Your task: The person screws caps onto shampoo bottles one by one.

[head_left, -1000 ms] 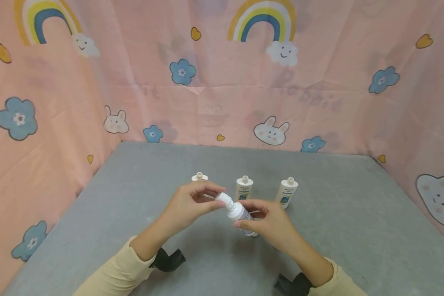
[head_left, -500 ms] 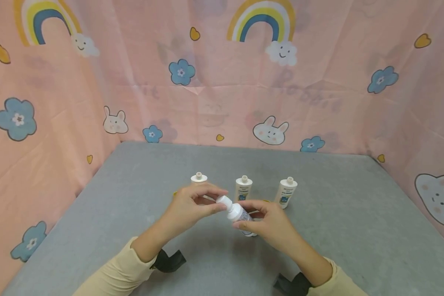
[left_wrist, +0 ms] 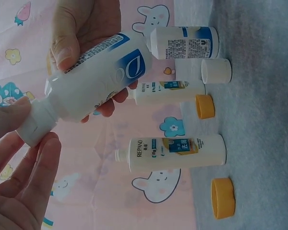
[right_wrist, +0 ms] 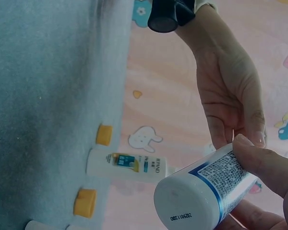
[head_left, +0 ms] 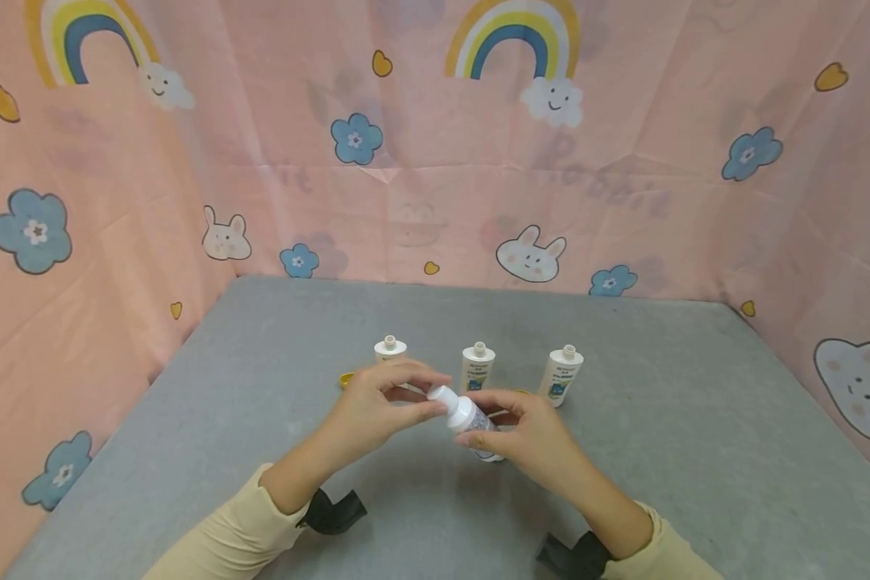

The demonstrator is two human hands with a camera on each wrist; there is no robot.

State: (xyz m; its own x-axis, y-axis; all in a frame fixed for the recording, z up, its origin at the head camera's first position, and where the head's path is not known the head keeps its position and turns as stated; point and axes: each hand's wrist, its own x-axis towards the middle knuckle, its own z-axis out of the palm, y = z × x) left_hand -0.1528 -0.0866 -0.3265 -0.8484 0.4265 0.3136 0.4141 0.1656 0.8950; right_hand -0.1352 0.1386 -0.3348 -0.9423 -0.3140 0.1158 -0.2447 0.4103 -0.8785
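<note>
My right hand [head_left: 525, 435] grips a white bottle [left_wrist: 103, 79] with a blue patch and small print, tilted so its neck leans up toward my left hand. The thumb and fingers of my left hand [head_left: 377, 407] pinch a white cap [left_wrist: 37, 123] at the bottle's neck. The cap is right at the bottle's shoulder, with almost no neck showing between them. In the right wrist view, the bottle's round base [right_wrist: 186, 206] faces the camera and carries a printed number.
Three uncapped bottles, a left [head_left: 390, 348], a middle [head_left: 478, 366] and a right one [head_left: 563, 376], stand upright behind my hands. A yellow cap [left_wrist: 223, 198], a second yellow cap [left_wrist: 205, 106] and a loose white cap [left_wrist: 216, 71] lie on the grey table [head_left: 304, 322].
The cap in my left hand has come down over the bottle's neck, which showed bare a second ago. My left hand has shifted slightly right; my right hand has hardly moved.
</note>
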